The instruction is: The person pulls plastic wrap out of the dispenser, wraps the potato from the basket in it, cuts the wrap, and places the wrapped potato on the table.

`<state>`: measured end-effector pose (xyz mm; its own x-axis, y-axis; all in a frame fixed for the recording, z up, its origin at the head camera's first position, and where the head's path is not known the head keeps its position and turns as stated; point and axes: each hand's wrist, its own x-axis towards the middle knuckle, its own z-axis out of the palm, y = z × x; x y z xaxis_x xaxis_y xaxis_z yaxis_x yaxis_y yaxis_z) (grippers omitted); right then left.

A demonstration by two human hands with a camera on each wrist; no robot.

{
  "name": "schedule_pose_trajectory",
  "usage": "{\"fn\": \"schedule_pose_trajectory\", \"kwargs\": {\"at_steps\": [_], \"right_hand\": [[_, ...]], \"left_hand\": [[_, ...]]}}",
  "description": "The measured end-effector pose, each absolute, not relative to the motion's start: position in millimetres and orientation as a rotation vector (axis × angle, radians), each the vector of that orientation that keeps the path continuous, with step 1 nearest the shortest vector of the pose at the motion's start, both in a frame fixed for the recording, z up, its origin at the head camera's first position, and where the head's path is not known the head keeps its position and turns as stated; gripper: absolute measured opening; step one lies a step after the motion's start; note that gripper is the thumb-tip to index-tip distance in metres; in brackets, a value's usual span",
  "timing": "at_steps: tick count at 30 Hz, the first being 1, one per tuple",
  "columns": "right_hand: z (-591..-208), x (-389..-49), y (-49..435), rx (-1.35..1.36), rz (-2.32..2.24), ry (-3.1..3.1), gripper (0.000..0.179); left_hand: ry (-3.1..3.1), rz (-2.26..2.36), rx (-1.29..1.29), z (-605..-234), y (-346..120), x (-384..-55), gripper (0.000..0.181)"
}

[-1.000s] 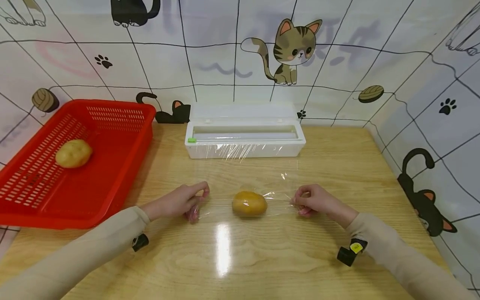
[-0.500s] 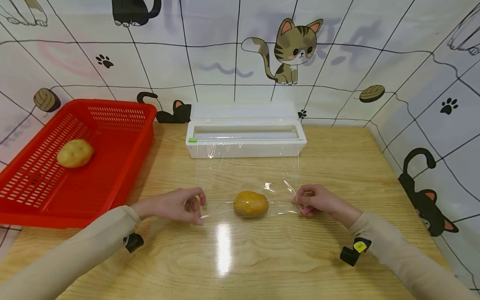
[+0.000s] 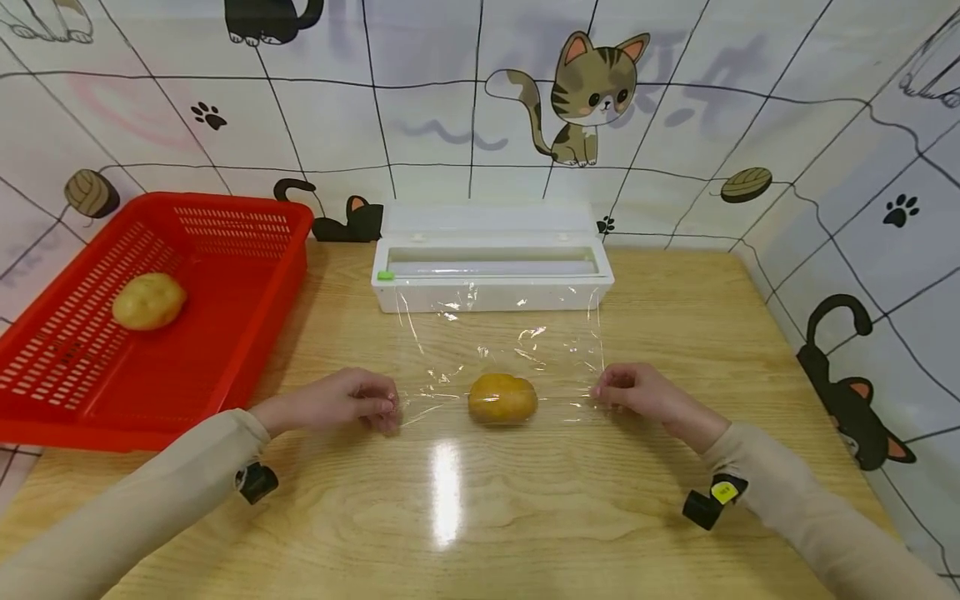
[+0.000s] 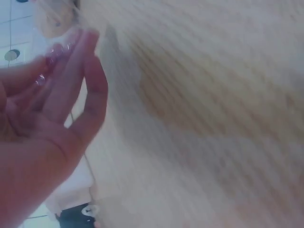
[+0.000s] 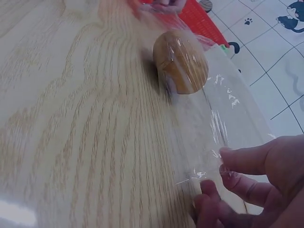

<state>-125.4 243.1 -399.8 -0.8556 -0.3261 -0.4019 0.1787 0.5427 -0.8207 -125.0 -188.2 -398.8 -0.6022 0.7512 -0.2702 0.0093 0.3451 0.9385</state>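
A potato (image 3: 502,399) lies on the wooden table under a clear sheet of cling film (image 3: 525,342). The film runs back to a white cling film dispenser (image 3: 495,296), whose lid stands up. My left hand (image 3: 348,402) pinches the film's near left corner between thumb and fingers, left of the potato. On the other side my right hand (image 3: 645,396) pinches the near right corner. In the right wrist view the film stretches from the right fingertips (image 5: 232,159) over the potato (image 5: 180,61).
At the left stands a red plastic basket (image 3: 217,333) with another potato (image 3: 149,302) inside. A green slider (image 3: 386,276) sits at the dispenser's left end. Behind the table rises a wall covering (image 3: 420,125) printed with cats.
My left hand has shifted a little left, and its fingers have come together on the film edge. The film is spread flatter and wider; the right hand has moved slightly right.
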Motion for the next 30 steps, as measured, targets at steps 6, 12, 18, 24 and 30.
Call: {"fn": "schedule_pose_trajectory", "kwargs": {"at_steps": [6, 12, 18, 24, 30], "right_hand": [[-401.3, -126.8, 240.6, -0.106, -1.324, 2.238, 0.013], [-403.6, -126.8, 237.5, -0.089, -1.308, 2.235, 0.013], [-399.7, -126.6, 233.9, -0.083, -1.272, 2.27, 0.012], [-396.7, -124.8, 232.9, -0.094, -1.286, 2.284, 0.012], [-394.9, -124.7, 232.7, -0.086, -1.357, 2.219, 0.013]], "left_hand": [[2.018, 1.369, 0.485, -407.7, -184.4, -125.0, 0.011], [2.357, 1.207, 0.412, -413.7, -170.6, -117.7, 0.015], [2.662, 0.944, 0.402, -412.4, -159.0, -112.9, 0.019], [2.772, 0.854, 0.362, -410.2, -153.4, -110.7, 0.012], [2.844, 0.767, 0.466, -413.0, -150.0, -110.2, 0.023]]}}
